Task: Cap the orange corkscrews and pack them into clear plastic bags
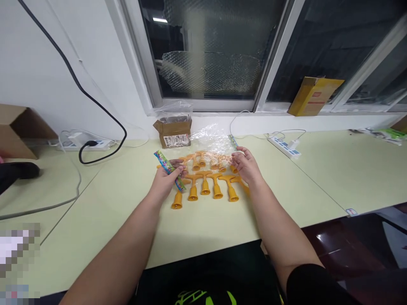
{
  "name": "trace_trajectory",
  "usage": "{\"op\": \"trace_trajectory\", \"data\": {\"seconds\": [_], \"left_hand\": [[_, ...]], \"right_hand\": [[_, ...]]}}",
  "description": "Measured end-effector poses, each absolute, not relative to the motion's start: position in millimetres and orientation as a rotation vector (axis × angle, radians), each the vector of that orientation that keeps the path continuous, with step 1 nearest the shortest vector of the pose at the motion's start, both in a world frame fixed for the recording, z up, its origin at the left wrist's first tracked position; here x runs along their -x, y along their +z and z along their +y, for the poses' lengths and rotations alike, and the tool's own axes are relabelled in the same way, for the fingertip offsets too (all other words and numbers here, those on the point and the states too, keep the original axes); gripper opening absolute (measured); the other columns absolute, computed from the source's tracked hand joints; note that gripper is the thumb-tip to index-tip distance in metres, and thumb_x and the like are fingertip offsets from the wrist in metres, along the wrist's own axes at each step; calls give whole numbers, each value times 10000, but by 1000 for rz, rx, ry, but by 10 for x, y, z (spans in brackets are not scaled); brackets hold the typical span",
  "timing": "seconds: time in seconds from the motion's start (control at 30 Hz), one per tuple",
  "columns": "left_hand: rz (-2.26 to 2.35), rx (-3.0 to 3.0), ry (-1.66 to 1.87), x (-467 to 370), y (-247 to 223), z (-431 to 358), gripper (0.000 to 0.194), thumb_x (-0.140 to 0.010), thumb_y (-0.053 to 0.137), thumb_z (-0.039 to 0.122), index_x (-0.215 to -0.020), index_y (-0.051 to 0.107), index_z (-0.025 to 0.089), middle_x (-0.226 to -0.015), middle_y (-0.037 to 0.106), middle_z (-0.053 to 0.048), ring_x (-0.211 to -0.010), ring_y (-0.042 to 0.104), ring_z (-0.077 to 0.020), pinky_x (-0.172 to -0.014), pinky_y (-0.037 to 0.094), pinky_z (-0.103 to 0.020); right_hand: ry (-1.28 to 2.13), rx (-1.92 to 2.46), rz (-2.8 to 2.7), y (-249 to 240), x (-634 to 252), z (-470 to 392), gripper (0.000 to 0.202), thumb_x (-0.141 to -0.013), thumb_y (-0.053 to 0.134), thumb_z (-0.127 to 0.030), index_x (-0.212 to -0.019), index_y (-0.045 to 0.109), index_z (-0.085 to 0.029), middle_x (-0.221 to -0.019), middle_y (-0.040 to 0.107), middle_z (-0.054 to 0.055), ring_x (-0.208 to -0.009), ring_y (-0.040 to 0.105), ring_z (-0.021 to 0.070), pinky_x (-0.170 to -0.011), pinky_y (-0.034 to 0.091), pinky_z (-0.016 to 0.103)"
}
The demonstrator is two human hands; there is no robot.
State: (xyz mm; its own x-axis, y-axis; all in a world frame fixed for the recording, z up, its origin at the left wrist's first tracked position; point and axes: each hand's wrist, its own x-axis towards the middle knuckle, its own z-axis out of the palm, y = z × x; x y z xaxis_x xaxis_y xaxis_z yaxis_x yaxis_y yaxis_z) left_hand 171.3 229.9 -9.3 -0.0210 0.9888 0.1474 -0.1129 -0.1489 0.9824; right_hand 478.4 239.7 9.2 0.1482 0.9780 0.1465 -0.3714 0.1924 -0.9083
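My left hand (168, 180) is closed on a narrow, colourful printed strip (165, 163) in blue, green and pink, with the thumb lying across it. Opposite it, my right hand (247, 166) has its fingers bent at the edge of a crinkled clear plastic bag (212, 137); its fingertips appear pinched on the film. A second printed strip (233, 141) shows just behind the right fingers. Beneath both hands lie several yellow bell-shaped plastic pieces with T-shaped tops (205, 185), roughly in two rows. The plastic partly covers the far row.
Behind the pieces stands an open small cardboard box (174, 133) with a label. Power strips lie at the right (284, 146) and left (98, 145), with cables. Another carton (15, 129) is at far left, and a yellow-brown box (313, 96) leans on the window.
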Motion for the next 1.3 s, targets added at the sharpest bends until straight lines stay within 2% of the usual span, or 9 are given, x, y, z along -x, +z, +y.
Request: {"op": "trace_trajectory", "data": {"seconds": [0.17, 0.33, 0.47, 0.53, 0.63, 0.83, 0.97, 1.13, 1.3], "left_hand": [[1164, -1296, 1476, -1639, -60, 2317, 507, -741, 871, 478, -1105, 719, 160, -938, 749, -69, -771, 708, -178, -734, 602, -315], [1204, -1283, 1558, -1601, -26, 2322, 473, -756, 851, 481, -1083, 722, 164, -945, 752, -77, -787, 704, -181, -737, 598, -318], [1221, -1374, 1589, -1579, -18, 2315, 395, -787, 822, 460, -1037, 727, 170, -1003, 757, -88, -914, 726, -218, -853, 602, -362], [1223, -1427, 1589, -1573, -17, 2307, 353, -803, 811, 443, -1014, 731, 172, -1022, 760, -92, -979, 726, -234, -920, 588, -379], [1221, -1460, 1572, -1575, -7, 2292, 319, -811, 808, 427, -990, 728, 176, -1012, 762, -90, -995, 729, -240, -956, 576, -390], [1171, -1347, 1603, -1563, 29, 2298, 444, -789, 832, 427, -1116, 658, 182, -924, 749, -57, -746, 717, -166, -779, 598, -328], [1195, -1338, 1595, -1537, 40, 2322, 485, -755, 852, 433, -1120, 659, 179, -885, 743, -45, -634, 661, -131, -674, 571, -282], [1228, -1319, 1586, -1555, 58, 2305, 525, -712, 874, 417, -1128, 669, 171, -826, 719, -25, -595, 626, -126, -599, 523, -254], [1224, -1274, 1565, -1579, 89, 2282, 537, -637, 914, 399, -1059, 683, 159, -776, 693, -5, -574, 595, -118, -552, 487, -237]], "right_hand": [[1058, 919, -1063, 65, -4775, 2375, 338, -706, 833, -386, -926, 615, -252, -716, 629, -61, -630, 598, 114, -612, 494, 250], [989, 964, -1171, 60, -4768, 2360, 298, -777, 778, -385, -1032, 697, -254, -675, 576, -56, -665, 579, 135, -667, 499, 275], [895, 912, -1305, 66, -4760, 2334, 234, -781, 793, -393, -956, 710, -263, -804, 625, -18, -789, 598, 159, -755, 517, 298], [880, 883, -1360, 69, -4751, 2313, 231, -776, 823, -415, -888, 699, -256, -814, 637, -9, -781, 590, 162, -763, 515, 307], [900, 900, -1426, 79, -4740, 2277, 258, -785, 840, -453, -902, 726, -253, -773, 643, -7, -728, 579, 162, -718, 503, 312], [1014, 926, -1399, 122, -4738, 2241, 256, -807, 826, -463, -853, 719, -236, -717, 696, -4, -658, 629, 151, -670, 525, 301], [1029, 964, -1352, 115, -4738, 2259, 269, -775, 848, -459, -822, 709, -234, -721, 715, 0, -642, 643, 154, -642, 545, 302], [1057, 929, -1294, 89, -4734, 2281, 286, -748, 870, -440, -792, 677, -233, -707, 689, -14, -640, 638, 151, -646, 567, 310], [1087, 948, -1249, 79, -4732, 2298, 325, -697, 896, -434, -796, 677, -216, -715, 679, -14, -642, 616, 136, -621, 529, 281]]}}
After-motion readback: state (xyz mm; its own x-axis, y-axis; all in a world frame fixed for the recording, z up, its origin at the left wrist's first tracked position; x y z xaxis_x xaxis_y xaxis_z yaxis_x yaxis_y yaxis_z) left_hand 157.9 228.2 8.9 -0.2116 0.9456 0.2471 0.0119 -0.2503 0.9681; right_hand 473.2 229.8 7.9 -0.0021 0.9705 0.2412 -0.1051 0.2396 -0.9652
